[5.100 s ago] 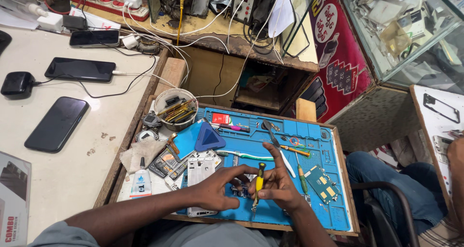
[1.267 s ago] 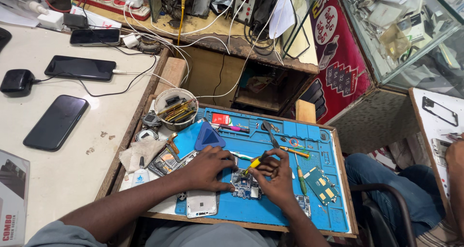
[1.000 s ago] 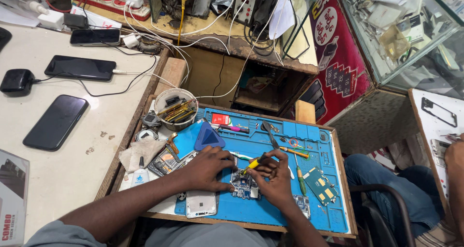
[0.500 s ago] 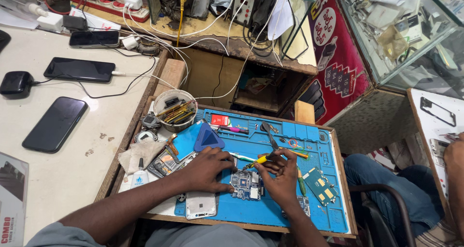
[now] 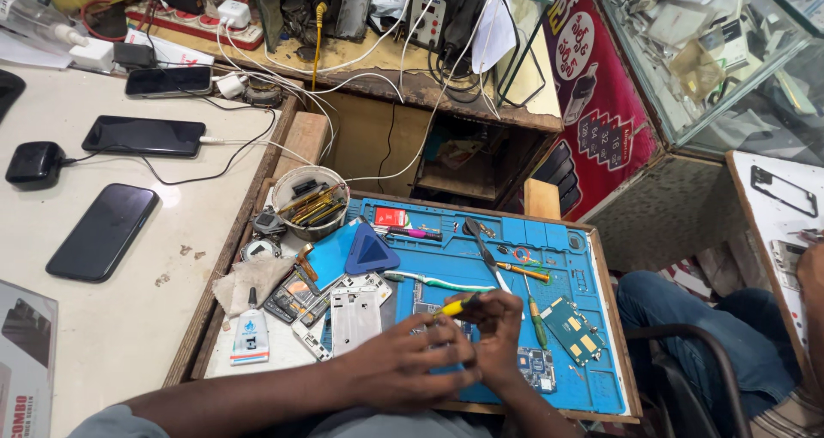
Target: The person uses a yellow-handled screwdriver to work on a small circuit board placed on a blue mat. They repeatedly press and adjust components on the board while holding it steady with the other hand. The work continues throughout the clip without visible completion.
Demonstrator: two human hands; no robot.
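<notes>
The blue repair mat (image 5: 549,258) carries the work, which sits at its near edge, mostly hidden under both hands. The left hand (image 5: 403,371) lies flat, pinning it; best kept pressing firmly. The right hand (image 5: 499,339) pinches a yellow screwdriver (image 5: 457,305); upright, gentle turns look safest

Blue mat (image 5: 592,378), yellow-handled screwdriver (image 5: 455,306), green circuit board (image 5: 573,329).

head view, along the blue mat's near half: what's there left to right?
Glue bottle → white phone frame → left hand → right hand holding a yellow screwdriver → green circuit board.
</notes>
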